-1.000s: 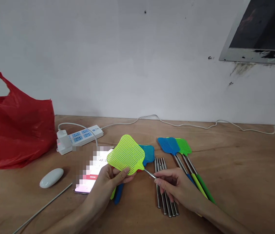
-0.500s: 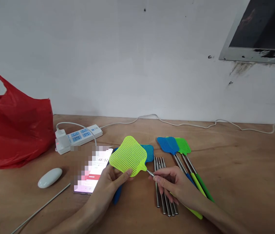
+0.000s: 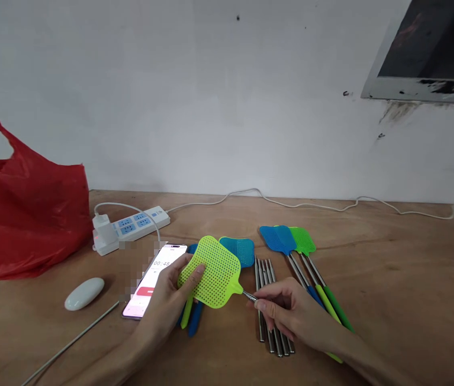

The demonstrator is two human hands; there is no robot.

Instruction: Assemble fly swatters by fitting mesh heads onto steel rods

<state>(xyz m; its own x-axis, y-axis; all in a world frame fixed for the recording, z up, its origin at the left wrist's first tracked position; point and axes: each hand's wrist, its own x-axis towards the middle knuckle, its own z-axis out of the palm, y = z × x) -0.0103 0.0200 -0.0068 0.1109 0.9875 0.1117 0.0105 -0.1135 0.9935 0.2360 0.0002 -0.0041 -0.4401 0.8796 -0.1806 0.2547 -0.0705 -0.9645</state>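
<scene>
In my left hand (image 3: pixel 172 284) is the yellow-green, perforated fly swatter head (image 3: pixel 213 273), thumb on top and fingers beneath. My right hand (image 3: pixel 287 308) pinches a thin metal rod (image 3: pixel 250 296) at the neck of that head. A yellow-green handle tip (image 3: pixel 334 357) shows below my right forearm; whether it belongs to this rod is hidden. Under my right hand lie several loose metal rods (image 3: pixel 261 321). Behind the held head rests a blue swatter head (image 3: pixel 238 251). Blue and green handles (image 3: pixel 195 320) stick out below it.
Blue (image 3: pixel 277 238) and green (image 3: pixel 303 239) fly swatters lie to the right. On the left are a lit phone (image 3: pixel 140 292), a white rounded object (image 3: pixel 84 294), a power strip (image 3: pixel 138 224) and a red plastic bag (image 3: pixel 29 209). A white cable (image 3: pixel 307 206) runs along the wall.
The swatter head in my left hand has come down slightly and tilted. My left thumb has shifted up and left on the mesh. My right hand has moved slightly down.
</scene>
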